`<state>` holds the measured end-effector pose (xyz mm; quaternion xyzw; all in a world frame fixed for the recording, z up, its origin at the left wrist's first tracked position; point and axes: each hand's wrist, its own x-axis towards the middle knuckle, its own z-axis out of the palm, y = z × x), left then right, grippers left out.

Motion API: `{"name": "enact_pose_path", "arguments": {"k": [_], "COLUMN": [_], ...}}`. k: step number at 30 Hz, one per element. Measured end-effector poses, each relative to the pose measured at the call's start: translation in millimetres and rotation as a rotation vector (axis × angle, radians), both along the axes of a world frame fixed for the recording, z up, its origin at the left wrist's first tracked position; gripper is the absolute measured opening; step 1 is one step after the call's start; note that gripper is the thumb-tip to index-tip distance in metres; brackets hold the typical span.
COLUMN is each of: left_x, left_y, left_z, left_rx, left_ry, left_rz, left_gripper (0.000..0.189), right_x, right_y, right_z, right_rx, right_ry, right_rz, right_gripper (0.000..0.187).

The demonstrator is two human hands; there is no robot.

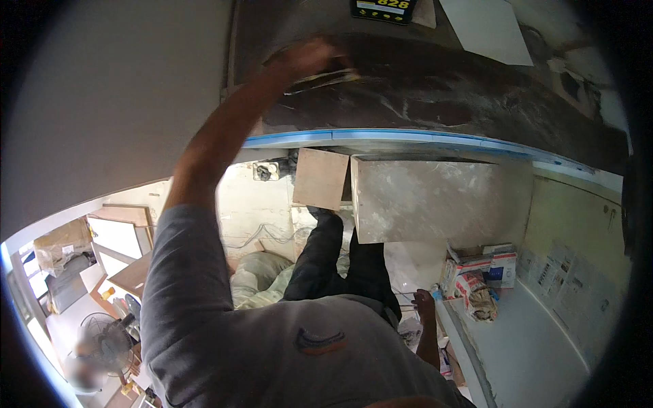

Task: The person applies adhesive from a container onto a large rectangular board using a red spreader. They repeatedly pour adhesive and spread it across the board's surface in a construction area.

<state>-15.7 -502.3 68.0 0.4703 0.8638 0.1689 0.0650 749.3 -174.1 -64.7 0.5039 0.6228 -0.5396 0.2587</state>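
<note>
My left hand (316, 53), blurred, reaches out over a dark, whitish-smeared panel surface (433, 109). A pale, yellowish-edged strip (326, 79) shows just below its fingers; whether the hand grips anything is unclear. Low at my right side is my right hand (423, 304), its fingers curled near thin dark rods or wires (406, 307); its grip cannot be made out. Blue tape (382, 135) runs along the panel's near edge. Beneath that edge are a small wooden board (321, 178) and a larger pale, stained box-like panel (428, 199).
Cartons (502, 268) and a crumpled paper bag (477, 301) sit on a white ledge (530, 336) at right. Pale sacks (260, 273) and wires lie by my legs. A fan (104, 344) stands lower left, beside a blurred person (84, 362). A large grey panel (122, 97) fills the upper left.
</note>
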Motion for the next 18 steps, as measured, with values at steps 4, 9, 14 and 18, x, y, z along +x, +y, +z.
{"name": "enact_pose_path", "arguments": {"k": [4, 9, 14, 18], "left_x": [-12, -8, 10, 5], "left_y": [108, 58, -82, -145], "left_z": [-41, -94, -51, -33], "left_rx": [0.136, 0.108, -0.233, -0.085], "left_ry": [0.361, 0.172, 0.313, 0.231], "left_rz": [-0.218, -0.291, -0.238, -0.159], "left_gripper": [0.024, 0.026, 0.039, 0.032], "right_x": [-14, -13, 57, 30], "right_y": [8, 3, -4, -7], "right_z": [18, 23, -29, -26], "right_rx": [0.065, 0.075, -0.083, -0.042], "right_ry": [-0.038, -0.049, -0.011, -0.037], "right_rz": [0.080, -0.001, -0.089, 0.013], "right_gripper": [0.039, 0.041, 0.034, 0.034]}}
